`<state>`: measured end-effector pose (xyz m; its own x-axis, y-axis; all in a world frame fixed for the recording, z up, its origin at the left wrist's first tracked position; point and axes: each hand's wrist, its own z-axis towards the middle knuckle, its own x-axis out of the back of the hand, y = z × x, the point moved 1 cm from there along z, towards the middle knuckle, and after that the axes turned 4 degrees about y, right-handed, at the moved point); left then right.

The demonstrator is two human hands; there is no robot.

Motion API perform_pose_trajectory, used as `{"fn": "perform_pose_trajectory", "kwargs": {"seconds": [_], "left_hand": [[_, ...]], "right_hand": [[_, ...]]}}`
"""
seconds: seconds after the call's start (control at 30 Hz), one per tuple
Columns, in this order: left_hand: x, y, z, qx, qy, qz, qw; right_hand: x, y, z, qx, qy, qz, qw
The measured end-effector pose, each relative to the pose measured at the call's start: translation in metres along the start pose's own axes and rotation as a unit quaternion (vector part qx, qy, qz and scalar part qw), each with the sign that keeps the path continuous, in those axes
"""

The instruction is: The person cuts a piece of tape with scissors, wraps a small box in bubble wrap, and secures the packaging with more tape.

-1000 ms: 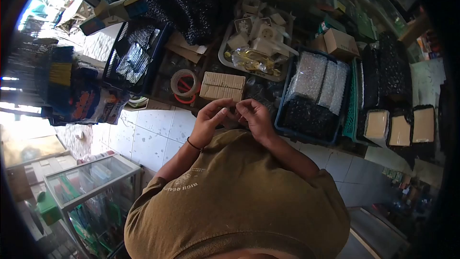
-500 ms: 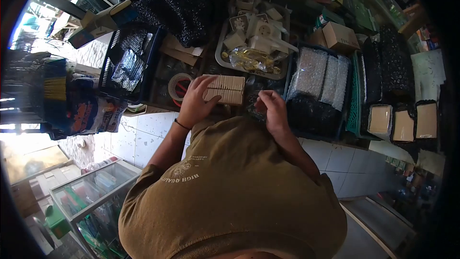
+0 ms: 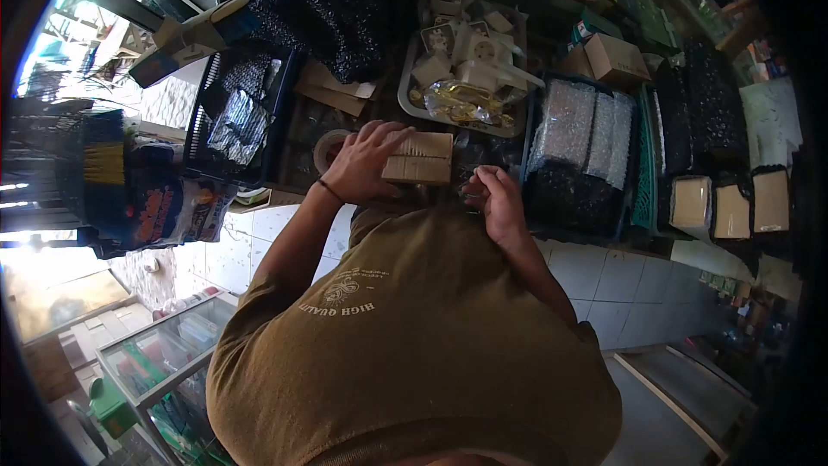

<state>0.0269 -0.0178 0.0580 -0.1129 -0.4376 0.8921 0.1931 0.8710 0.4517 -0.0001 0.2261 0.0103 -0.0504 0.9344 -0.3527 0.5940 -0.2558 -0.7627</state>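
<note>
A small cardboard box (image 3: 429,158) with a seam across its top lies on the dark work surface in front of my chest. My left hand (image 3: 366,158) rests over the box's left end, its fingers spread across the top and its thumb at the near side. To the right of the box is my right hand (image 3: 494,194), apart from it, with thumb and fingertips pinched together; whatever may be between them is too small to make out. A roll of tape (image 3: 329,152) sits partly hidden behind my left hand.
A white tray (image 3: 412,109) of sockets and fittings stands beyond the box. Bubble-wrapped packages (image 3: 565,127) fill a dark crate at right. Another dark basket (image 3: 274,121) is at left, near black bubble wrap (image 3: 332,22). A glass cabinet (image 3: 164,349) stands lower left.
My left hand has shifted right relative to the tape and reaches farther over the box. The box sits slightly more to the right in view. My right hand keeps its pinch.
</note>
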Motion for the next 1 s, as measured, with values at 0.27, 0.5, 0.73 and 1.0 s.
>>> {"fn": "perform_pose_trajectory", "kwargs": {"seconds": [0.27, 0.5, 0.73, 1.0], "left_hand": [[-0.020, 0.004, 0.016, -0.062, -0.014, 0.051, 0.997], [-0.010, 0.018, -0.007, 0.000, 0.092, -0.050, 0.995], [-0.034, 0.009, -0.045, 0.156, 0.079, -0.686, 0.706], [-0.069, 0.018, -0.052, 0.252, 0.092, -0.833, 0.483]], "right_hand": [[0.012, 0.008, -0.017, 0.009, -0.003, -0.026, 1.000], [0.021, 0.009, -0.021, 0.026, -0.011, -0.005, 1.000], [0.009, -0.006, -0.030, 0.124, -0.080, -0.002, 0.989], [0.012, -0.003, -0.032, 0.153, -0.098, -0.006, 0.983]]}}
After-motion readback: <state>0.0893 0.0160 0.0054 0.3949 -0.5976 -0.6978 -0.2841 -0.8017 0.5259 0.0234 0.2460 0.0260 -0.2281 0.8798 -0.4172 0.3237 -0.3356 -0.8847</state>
